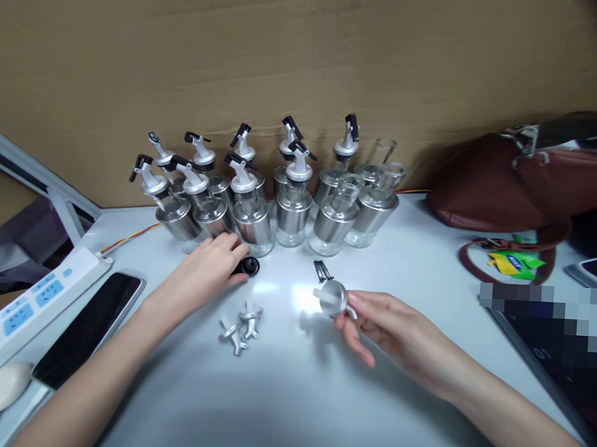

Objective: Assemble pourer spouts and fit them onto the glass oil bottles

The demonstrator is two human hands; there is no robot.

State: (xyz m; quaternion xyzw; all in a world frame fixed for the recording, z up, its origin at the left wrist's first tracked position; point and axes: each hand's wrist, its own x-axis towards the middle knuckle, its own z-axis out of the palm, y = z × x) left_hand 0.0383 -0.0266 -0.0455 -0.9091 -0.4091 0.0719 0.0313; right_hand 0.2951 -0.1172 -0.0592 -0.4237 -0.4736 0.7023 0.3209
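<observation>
My right hand [383, 325] pinches a silver pour spout [333, 299] above the table, its round cap turned toward me. On the table, my left hand [219, 263] has thumb and fingers closed around a black round stopper [249, 266]. Two loose silver spouts [243, 327] lie between my hands. A few small black levers [323, 271] rest just behind the held spout. Glass bottles with steel bands [292, 213] stand in two rows at the back, several topped by silver spouts with black levers. At the right end, an open-necked bottle [334, 222] stands among others without spouts.
A cardboard wall [297, 57] rises behind the bottles. At left lie a power strip [28, 309], a phone [90, 326] and a white rounded object [4, 388]. A brown leather bag [521, 185], a green-yellow packet [516, 264] and a dark tablet-like device [536, 356] occupy the right.
</observation>
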